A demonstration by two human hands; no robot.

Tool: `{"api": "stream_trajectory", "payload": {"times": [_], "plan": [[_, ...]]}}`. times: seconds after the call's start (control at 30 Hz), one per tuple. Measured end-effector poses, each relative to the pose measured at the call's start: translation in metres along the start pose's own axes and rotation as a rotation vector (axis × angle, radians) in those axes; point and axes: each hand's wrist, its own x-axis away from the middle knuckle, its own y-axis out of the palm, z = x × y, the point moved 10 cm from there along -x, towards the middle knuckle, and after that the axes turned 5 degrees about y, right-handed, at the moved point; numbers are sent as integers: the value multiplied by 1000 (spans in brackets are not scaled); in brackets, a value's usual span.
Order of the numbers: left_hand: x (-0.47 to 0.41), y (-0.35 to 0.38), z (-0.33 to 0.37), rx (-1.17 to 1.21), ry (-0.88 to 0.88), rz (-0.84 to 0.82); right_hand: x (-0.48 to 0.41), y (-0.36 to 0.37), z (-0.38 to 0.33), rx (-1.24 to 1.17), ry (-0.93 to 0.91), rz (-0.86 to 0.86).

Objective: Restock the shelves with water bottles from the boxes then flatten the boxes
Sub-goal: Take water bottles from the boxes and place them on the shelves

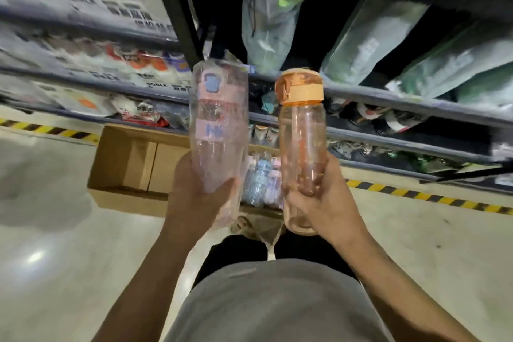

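The left hand (200, 191) fingers wrap the bagged bottle (219, 125), the right hand (322, 200) fingers the orange bottle (301, 133); such low grips (slippery wrap) could let one drop into the box (125, 164).

The dark letters on the white packs (83, 3) are too blurry to read. Blue letters on the wrapped bottle (219, 108) may start with "H", but they are smudged.

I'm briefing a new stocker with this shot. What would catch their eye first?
Two bottles are held up mid-frame: the right hand grips an orange-capped bottle, the left hand a plastic-wrapped pink bottle. Beneath them an open cardboard box on the floor holds more bottles, before the shelves.
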Motion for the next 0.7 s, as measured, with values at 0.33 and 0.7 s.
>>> {"api": "stream_trajectory", "payload": {"times": [0.33, 0.7], "plan": [[-13, -23, 168, 199, 351, 13, 32, -76, -144, -51, -358, 162], [-81, -6, 292, 320, 603, 128, -28, -138, -242, -130, -591, 184]]}}
